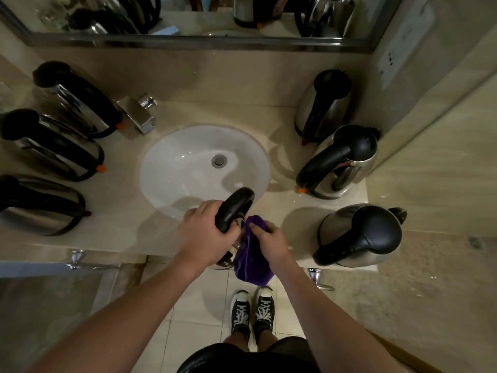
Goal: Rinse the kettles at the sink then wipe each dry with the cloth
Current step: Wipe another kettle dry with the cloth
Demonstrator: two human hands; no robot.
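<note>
One kettle [233,211] is held by its black handle in the left hand [203,232] at the near rim of the sink [188,168], while a purple cloth [251,257] is clenched against it by the right hand [270,242].

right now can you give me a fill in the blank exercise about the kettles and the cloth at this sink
1. The left hand grips the held kettle by its black ____.
2. The cloth in the right hand is ____ in colour.
3. On the counter left of the sink stand ____ kettles.
4. Right of the sink stand ____ kettles.

Missing words: handle; purple; three; three
</note>
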